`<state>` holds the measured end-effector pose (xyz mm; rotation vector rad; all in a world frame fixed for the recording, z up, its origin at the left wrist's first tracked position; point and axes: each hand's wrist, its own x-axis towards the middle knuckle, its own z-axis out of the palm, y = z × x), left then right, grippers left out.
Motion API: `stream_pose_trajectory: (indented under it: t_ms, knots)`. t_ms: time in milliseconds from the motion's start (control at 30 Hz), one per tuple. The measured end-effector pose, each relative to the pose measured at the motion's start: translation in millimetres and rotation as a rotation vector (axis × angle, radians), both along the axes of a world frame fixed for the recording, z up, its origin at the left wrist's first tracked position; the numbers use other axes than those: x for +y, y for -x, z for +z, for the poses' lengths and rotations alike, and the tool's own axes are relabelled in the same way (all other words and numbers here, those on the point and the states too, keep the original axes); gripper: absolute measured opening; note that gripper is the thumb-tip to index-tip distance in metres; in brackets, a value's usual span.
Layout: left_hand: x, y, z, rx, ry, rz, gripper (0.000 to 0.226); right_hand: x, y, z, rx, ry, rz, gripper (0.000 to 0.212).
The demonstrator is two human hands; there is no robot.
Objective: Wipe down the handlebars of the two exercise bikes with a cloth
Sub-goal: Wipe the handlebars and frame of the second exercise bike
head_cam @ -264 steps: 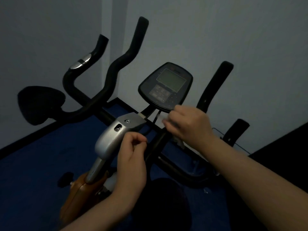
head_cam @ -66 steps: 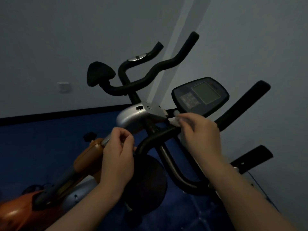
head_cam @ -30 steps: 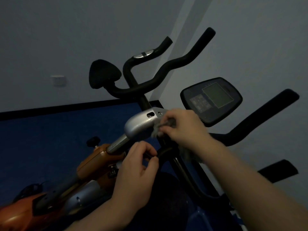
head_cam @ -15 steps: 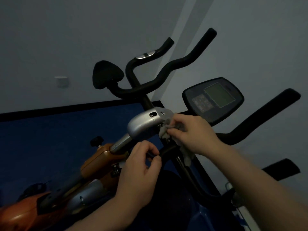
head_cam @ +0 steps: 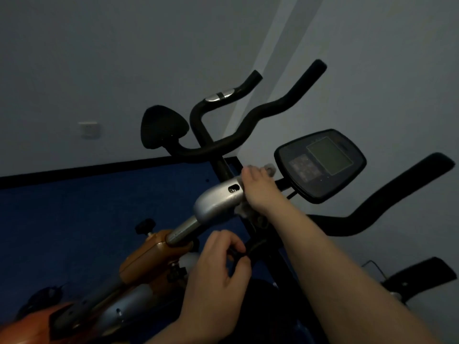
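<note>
Fingers (head_cam: pixel 250 173) of my right hand (head_cam: pixel 259 192) are curling around the pale grey cloth (head_cam: pixel 269 168), pressing it on the black handlebar (head_cam: pixel 387 202) where it is meeting the silver stem cover (head_cam: pixel 218 199), just beside the console (head_cam: pixel 320 165). My left hand (head_cam: pixel 218 266) is pinching the near bar (head_cam: pixel 255 245) lower down. Blue floor (head_cam: pixel 87 214) is lying open at left; the grey wall (head_cam: pixel 397 83) is standing near behind the far grips.

You stood over a blue floor (head_cam: pixel 87 214) that carried two exercise bikes (head_cam: pixel 154 254), edged by a black baseboard (head_cam: pixel 74 170).
</note>
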<state>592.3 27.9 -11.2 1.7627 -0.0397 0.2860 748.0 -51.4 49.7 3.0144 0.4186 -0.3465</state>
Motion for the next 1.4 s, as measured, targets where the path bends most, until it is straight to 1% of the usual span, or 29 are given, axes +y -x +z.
stream_pose_trajectory:
  t_ms: [33,67,133,167,200,267,300,367,400,433,500,533,567,633,667,700,733,800,833,867,933,1033,1100,1167,1233,1300,1333,1367,1400]
  knots:
    - [0.3,0.4,0.0,-0.004,-0.001,-0.009,0.006,-0.5,0.6,2.5,0.009,0.044,-0.018,0.054]
    - [0.7,0.1,0.1,-0.004,0.001,-0.019,0.007,1.7,8.2,1.0,-0.023,0.013,0.015,0.056]
    - [0.9,-1.5,1.7,0.031,0.029,-0.039,0.011,12.5,38.0,-4.4,-0.145,-0.28,0.134,0.05]
    - [0.8,-1.8,2.1,0.051,0.05,-0.053,0.015,16.8,52.9,-6.3,-0.143,-0.44,0.183,0.053]
    - [0.6,-1.8,1.4,0.056,0.053,-0.065,0.016,14.4,59.9,-4.4,-0.097,-0.517,0.261,0.053]
    - [1.7,-1.4,1.6,0.033,-0.015,-0.068,0.01,-0.4,46.0,7.8,-0.032,-0.433,0.398,0.043]
    - [2.5,-1.1,2.3,0.025,-0.047,-0.064,0.009,-8.4,34.6,13.7,-0.02,-0.396,0.418,0.042]
    - [3.8,-0.5,3.4,0.023,-0.068,-0.062,0.012,-15.0,21.1,20.1,0.001,-0.425,0.385,0.041]
    - [4.2,-0.5,3.8,0.032,-0.069,-0.067,0.012,-12.8,21.8,18.8,-0.002,-0.418,0.406,0.04]
    - [4.5,-0.6,4.3,0.043,-0.06,-0.074,0.011,-7.0,25.6,15.6,-0.016,-0.361,0.479,0.039]
    - [5.1,-0.3,4.8,0.064,-0.024,-0.073,0.01,2.0,31.8,2.0,-0.002,-0.194,0.726,0.035]
    - [6.1,0.4,4.8,0.071,-0.023,-0.077,0.009,4.6,34.2,1.2,0.017,-0.167,0.8,0.034]
    - [7.8,1.1,4.7,0.07,-0.036,-0.09,0.009,5.3,33.7,4.5,0.036,-0.169,0.825,0.033]
    - [15.3,0.5,4.1,0.02,-0.08,-0.122,0.01,-3.4,27.8,10.8,0.086,-0.279,0.774,0.037]
    - [20.9,-1.0,4.4,-0.017,-0.101,-0.129,0.009,-10.0,27.6,12.1,0.082,-0.353,0.694,0.04]
    - [27.4,-3.9,5.5,-0.049,-0.106,-0.128,0.008,-17.2,28.0,12.0,0.049,-0.416,0.548,0.042]
    - [34.0,-8.2,6.5,-0.071,-0.092,-0.116,0.006,-23.2,26.0,9.3,0.014,-0.41,0.365,0.041]
    - [45.3,-21.6,8.3,-0.088,-0.024,-0.039,0.004,-19.7,14.8,5.6,0.001,-0.232,-0.039,0.038]
    - [49.4,-30.6,7.9,-0.087,0.005,0.011,0.004,-11.2,10.1,4.7,-0.007,-0.174,-0.191,0.035]
    - [52.5,-40.2,7.3,-0.082,0.025,0.057,0.005,-3.6,6.6,3.8,-0.013,-0.16,-0.236,0.034]
    - [56.8,-60.8,7.5,-0.067,0.048,0.111,0.008,5.2,12.5,3.0,-0.037,-0.202,-0.196,0.036]
    - [56.7,-87.9,12.8,-0.089,0.077,0.114,0.009,9.0,49.5,-1.4,-0.148,-0.421,-0.102,0.042]
    - [50.0,-104.3,19.8,-0.105,0.075,0.087,0.009,6.9,46.1,2.9,-0.099,-0.38,-0.147,0.042]
    - [42.7,-124.1,29.3,-0.087,0.08,0.057,0.009,8.7,16.9,10.6,-0.017,-0.216,-0.281,0.039]
    - [36.4,-143.8,36.6,-0.001,0.068,0.0,0.013,15.4,5.8,17.0,0.015,-0.148,-0.298,0.045]
    - [30.3,-158.4,38.4,0.093,-0.018,-0.049,0.017,19.6,20.6,12.2,-0.034,-0.236,-0.212,0.045]
    - [27.4,-161.8,36.9,0.102,-0.087,-0.045,0.018,18.6,34.2,8.9,-0.081,-0.321,-0.178,0.043]
    - [24.4,-162.8,34.8,0.078,-0.179,-0.027,0.017,16.3,42.8,8.6,-0.1,-0.402,-0.166,0.041]
    - [21.0,-161.4,32.7,0.04,-0.281,-0.009,0.016,11.0,39.8,9.1,-0.094,-0.433,-0.203,0.037]
